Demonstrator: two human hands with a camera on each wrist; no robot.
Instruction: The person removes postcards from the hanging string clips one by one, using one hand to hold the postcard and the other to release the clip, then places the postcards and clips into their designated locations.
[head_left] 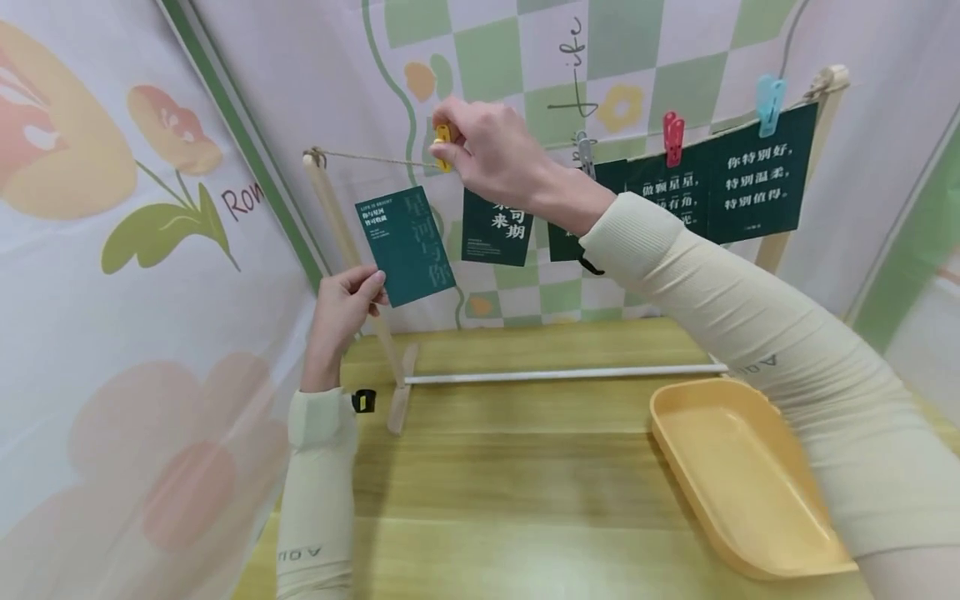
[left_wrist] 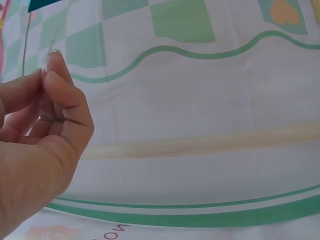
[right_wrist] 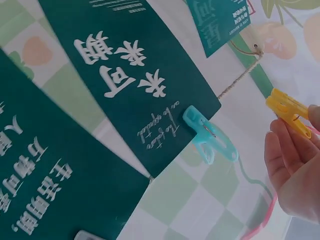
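Observation:
My left hand (head_left: 343, 307) pinches a dark green printed card (head_left: 405, 250) by its lower left edge, below the string's left end. In the left wrist view, thumb and fingertips meet on the card, seen nearly edge-on. Up by the twine string (head_left: 367, 156), my right hand (head_left: 498, 150) pinches a yellow clothespin (right_wrist: 287, 112) between thumb and fingers. Further along the string hangs another green card (right_wrist: 125, 75), held by a light blue clothespin (right_wrist: 210, 137). My right hand covers that clothespin in the head view.
More green cards (head_left: 761, 183) hang to the right under grey (head_left: 585, 154), red (head_left: 672, 137) and light blue pegs. The string runs between wooden posts (head_left: 333, 208), joined below by a white rod (head_left: 562, 374). A yellow tray (head_left: 738, 467) sits on the wooden table (head_left: 510, 500) at right.

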